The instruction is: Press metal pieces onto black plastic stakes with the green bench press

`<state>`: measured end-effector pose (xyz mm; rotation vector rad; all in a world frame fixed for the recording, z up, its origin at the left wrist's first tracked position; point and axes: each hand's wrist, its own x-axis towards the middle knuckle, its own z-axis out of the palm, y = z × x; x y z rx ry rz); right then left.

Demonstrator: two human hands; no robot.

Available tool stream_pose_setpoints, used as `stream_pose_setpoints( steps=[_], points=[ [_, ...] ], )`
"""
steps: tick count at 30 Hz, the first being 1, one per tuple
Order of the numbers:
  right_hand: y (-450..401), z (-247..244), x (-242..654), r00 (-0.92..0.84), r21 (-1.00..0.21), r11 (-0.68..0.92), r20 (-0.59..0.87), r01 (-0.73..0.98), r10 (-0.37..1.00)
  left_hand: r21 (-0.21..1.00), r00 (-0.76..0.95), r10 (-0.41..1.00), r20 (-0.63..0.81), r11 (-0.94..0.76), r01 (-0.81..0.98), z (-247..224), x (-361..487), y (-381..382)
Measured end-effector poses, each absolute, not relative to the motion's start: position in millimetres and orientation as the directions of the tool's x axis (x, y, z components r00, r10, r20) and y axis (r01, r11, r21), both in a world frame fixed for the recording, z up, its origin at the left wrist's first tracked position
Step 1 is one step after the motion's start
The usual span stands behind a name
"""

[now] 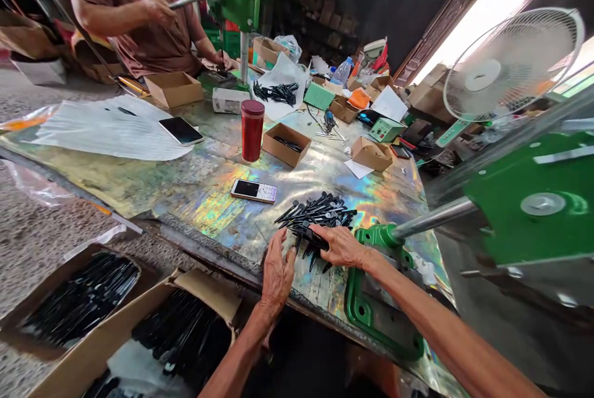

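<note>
A heap of slim black parts (325, 211) lies on the shiny table, just beyond both hands. My right hand (342, 246) reaches in from the right with its fingers closed round some of the black parts at the heap's near side. My left hand (278, 268) is beside the heap's left edge, fingers and thumb apart, with nothing visible between them. The green base of a hand press (380, 299) stands to the right, under my right forearm. A keypad phone (253, 190) lies left of the heap.
Boxes of black parts (83, 299) stand at the lower left. A red tumbler (252, 130) and a small carton (286, 144) are further back. A person (139, 26) grips a press lever across the table. A fan (513, 64) stands at the right.
</note>
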<state>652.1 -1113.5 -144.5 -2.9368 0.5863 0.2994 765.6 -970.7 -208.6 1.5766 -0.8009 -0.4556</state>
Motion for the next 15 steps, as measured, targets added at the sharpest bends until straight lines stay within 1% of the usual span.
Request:
stream_pose_setpoints(
  steps=[4, 8, 11, 15],
  points=[
    [-1122, -149, 651, 0.936, -0.034, -0.959, -0.231, -0.280, -0.265, 0.966, 0.616, -0.768, 0.175, 0.012, -0.259, -208, 767, -973],
    [-1127, -147, 649, 0.953, 0.002, -0.985, -0.253, -0.174, -0.169, 0.930, 0.537, -0.807, 0.246, 0.041, -0.364, -212, 766, -976],
    [-1132, -143, 648, 0.961, 0.023, -0.993, -0.250, -0.117, -0.118, 0.881, 0.518, -0.807, 0.283, 0.005, -0.472, -220, 762, -980],
    [-1144, -140, 644, 0.970, 0.047, -0.995, -0.221, -0.089, -0.097, 0.784, 0.451, -0.829, 0.331, -0.024, -0.620, -227, 752, -983]
  ],
)
